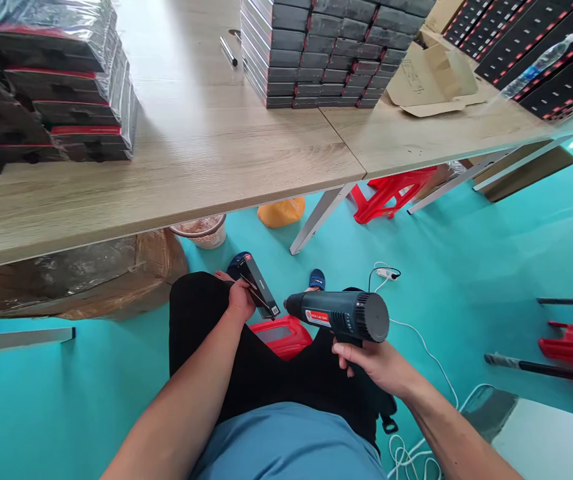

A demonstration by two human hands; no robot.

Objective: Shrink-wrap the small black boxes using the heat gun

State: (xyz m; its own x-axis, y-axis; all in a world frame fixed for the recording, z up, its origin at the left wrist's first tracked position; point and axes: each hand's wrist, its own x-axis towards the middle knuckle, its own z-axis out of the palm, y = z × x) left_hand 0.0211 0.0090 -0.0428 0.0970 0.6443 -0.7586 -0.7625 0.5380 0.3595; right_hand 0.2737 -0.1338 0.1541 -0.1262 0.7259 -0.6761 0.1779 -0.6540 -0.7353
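My right hand (366, 360) is wrapped round the handle of a dark blue heat gun (341, 315) with a red label. Its nozzle points left, toward a slim black box (259, 288) with a red end and small white print. My left hand (241, 301) grips that box by its side, above my left thigh. A small gap separates the nozzle from the box. Both hands are over my lap, below the table's front edge. The fingers under the box are partly hidden.
Stacked black boxes (331, 53) and plastic-wrapped boxes (61, 100) stand on the wooden table (206, 160). An opened carton (431, 80) lies at right. Beneath are a large cardboard box (161, 267), a bin (211, 235) and a red stool (391, 193). White cable (431, 353) runs across the floor.
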